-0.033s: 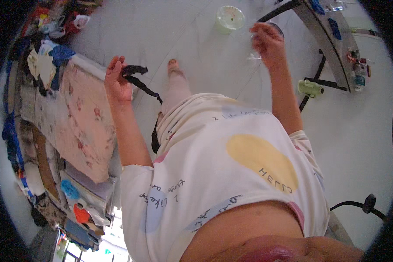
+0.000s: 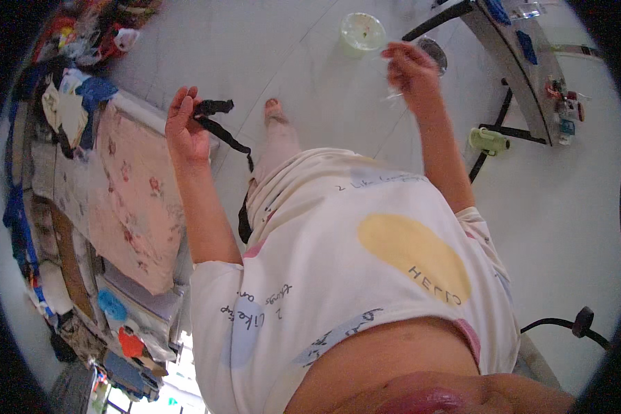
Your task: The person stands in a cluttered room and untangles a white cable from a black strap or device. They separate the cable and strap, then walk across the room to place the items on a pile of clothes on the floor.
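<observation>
My left hand (image 2: 186,131) is raised at the left, its fingers closed on a black fabric strap (image 2: 221,133). A short folded end sticks out past the fingers, while the rest trails down towards my lap and side. My right hand (image 2: 415,72) is up at the right, over the floor, with the fingers bent together and smeared by motion. A whitish, see-through wisp shows beside its fingers; whether the hand holds it is too blurred to tell. Below, I wear a white printed shirt (image 2: 352,228), and one bare foot (image 2: 273,107) shows on the floor.
A pale green tub (image 2: 363,34) stands ahead on the tiled floor, a dark round container (image 2: 432,58) beyond my right hand. At right are a table (image 2: 514,76) and a light green bottle-like object (image 2: 490,141). A floral-covered bed or mat (image 2: 134,200) and piled clothes (image 2: 69,103) line the left.
My right hand has shifted a little to the left and slightly down. My left hand and the black strap stay nearly in place.
</observation>
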`<state>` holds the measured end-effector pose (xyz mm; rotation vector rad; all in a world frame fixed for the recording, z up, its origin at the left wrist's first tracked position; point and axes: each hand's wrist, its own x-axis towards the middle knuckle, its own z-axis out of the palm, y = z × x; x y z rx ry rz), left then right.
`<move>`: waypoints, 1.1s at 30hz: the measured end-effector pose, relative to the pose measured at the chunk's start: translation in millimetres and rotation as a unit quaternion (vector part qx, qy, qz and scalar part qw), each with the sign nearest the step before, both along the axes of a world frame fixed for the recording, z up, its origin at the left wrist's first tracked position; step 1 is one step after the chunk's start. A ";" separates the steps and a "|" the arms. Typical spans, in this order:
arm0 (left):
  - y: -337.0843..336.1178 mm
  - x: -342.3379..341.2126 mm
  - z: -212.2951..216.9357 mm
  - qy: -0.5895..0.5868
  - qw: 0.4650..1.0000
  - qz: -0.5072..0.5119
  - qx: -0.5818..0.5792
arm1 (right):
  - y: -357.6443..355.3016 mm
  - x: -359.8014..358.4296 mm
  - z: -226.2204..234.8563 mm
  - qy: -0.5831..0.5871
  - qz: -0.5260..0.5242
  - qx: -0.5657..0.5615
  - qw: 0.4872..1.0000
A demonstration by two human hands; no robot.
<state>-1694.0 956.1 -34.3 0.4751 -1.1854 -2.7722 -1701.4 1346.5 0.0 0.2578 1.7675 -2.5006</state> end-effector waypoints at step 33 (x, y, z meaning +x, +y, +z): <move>155.7 -309.0 36.9 0.217 0.570 0.027 -0.792 | -60.9 -372.4 -16.4 -0.127 0.246 -0.283 0.918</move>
